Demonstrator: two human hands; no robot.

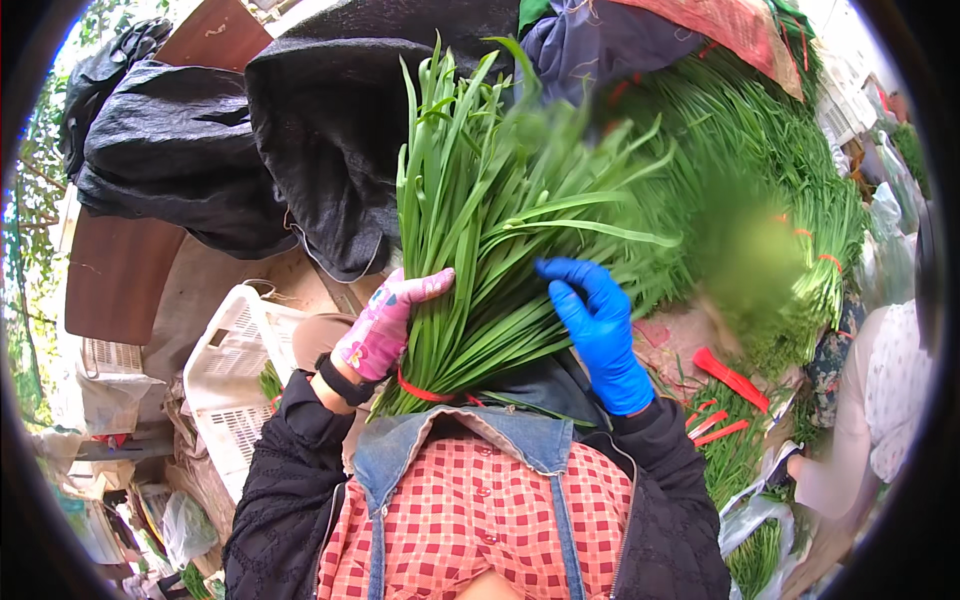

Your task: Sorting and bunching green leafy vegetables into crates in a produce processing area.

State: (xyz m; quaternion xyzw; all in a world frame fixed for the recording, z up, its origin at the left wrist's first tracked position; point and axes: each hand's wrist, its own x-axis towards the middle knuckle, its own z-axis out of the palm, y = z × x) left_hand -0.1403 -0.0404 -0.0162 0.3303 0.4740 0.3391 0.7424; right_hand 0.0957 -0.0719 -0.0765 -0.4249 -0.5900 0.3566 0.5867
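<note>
A large bunch of flat green leaves, likely garlic chives [480,225], fans out upright in front of my body. Around its base runs a red tie [424,391]. My left hand [386,322], in a pink patterned glove, is closed around the left side of the stems, with its thumb across the front. On the other side my right hand [596,322] wears a blue glove. Its thumb and index finger are apart at the edge of the leaves, and I see nothing held between them. Some of its other fingers are hidden.
A heap of tied green bunches [795,157] lies at the right. Below it are red ties [731,379] on loose leaves. White plastic crate [232,352] stands left; black cloth [322,135] hangs beyond. Another person's arm [840,472] is at far right, near a plastic bag [772,517].
</note>
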